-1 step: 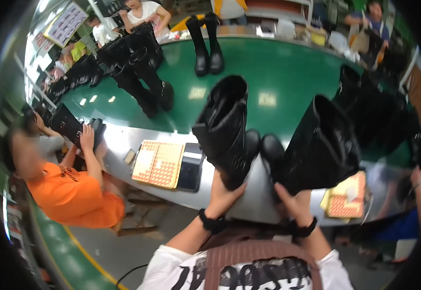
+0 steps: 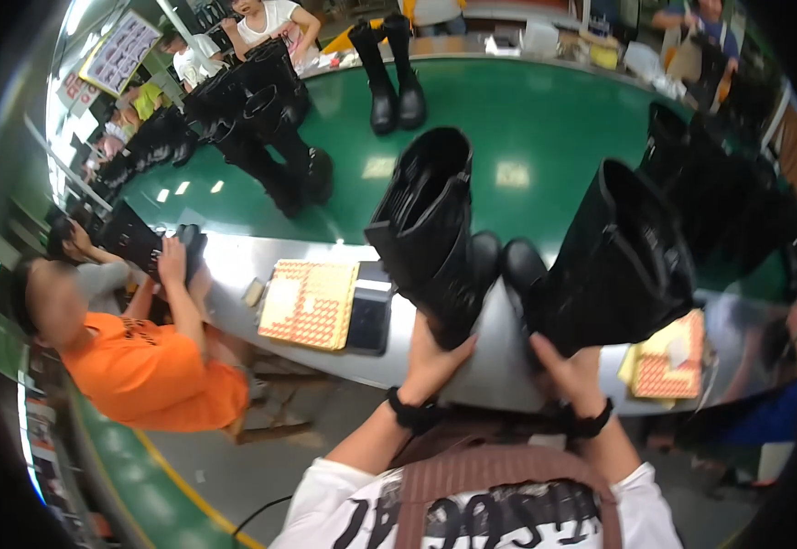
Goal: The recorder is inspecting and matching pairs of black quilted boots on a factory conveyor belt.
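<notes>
At frame centre, the left hand [image 2: 430,359] is gripping the heel of a tall black boot [image 2: 430,233], while the right hand [image 2: 570,371] is closing its grip on a second black boot [image 2: 618,265], both over the steel worktop [image 2: 495,366] edge.

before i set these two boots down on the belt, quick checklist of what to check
1. Left hand grips the left boot by its heel end: ok.
2. Right hand grips the right boot: ok.
3. Boots apart: toes nearly touching, cannot tell.
4. Bare green belt beyond the boots: ok.
5. Orange patterned pad clear of the left boot: ok.
</notes>
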The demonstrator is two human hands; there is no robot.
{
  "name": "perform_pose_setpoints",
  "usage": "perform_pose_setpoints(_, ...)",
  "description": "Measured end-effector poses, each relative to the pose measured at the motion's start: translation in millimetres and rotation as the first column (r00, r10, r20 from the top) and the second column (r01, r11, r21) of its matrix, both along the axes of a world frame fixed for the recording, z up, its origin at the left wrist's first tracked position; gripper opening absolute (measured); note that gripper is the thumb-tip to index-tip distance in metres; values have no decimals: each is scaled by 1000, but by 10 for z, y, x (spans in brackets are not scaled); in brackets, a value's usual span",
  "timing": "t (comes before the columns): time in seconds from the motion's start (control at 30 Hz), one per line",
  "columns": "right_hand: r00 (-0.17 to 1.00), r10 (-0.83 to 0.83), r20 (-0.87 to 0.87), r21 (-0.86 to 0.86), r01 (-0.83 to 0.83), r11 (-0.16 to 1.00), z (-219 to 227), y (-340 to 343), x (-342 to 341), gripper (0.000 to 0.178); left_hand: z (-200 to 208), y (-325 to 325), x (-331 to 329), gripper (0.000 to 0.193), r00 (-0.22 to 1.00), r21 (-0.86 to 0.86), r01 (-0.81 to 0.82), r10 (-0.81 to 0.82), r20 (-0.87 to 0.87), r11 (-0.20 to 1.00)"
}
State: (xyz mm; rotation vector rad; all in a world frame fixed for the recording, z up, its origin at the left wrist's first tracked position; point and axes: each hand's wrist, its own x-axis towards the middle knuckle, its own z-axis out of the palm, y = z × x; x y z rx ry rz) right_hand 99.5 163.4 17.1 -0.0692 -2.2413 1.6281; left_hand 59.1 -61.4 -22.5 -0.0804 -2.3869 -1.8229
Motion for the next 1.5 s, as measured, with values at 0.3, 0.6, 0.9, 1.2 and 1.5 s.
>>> perform_pose_setpoints(0.3, 996, 85, -7, -42, -85, 995, -160, 65, -41, 53, -15, 3, 7, 67, 997, -9, -13, 12, -71, 1000)
perform_pose_setpoints(0.6, 955, 292, -45, -88, -295, 951, 20, 163, -112, 69, 268, -95, -37, 82, 986, 73, 100, -109, 130, 992)
perform_pose_setpoints(0.9, 957, 203, 208, -415, -102, 904, 83, 276, -22, 58, 533, -113, -105, 52, 967, 390, 165, -226, 114, 906)
perform_pose_setpoints(1.2, 930, 365, -44, -922, -178, 343, 6, 276, 233, 46, 656, 29, 200, 56, 769, 873, 202, -624, 139, 444)
perform_pose_setpoints(1.5, 924, 374, -83, -935, -202, 292, -18, 251, 247, 50, 622, 113, 284, 60, 790, 900, 173, -601, 117, 401)
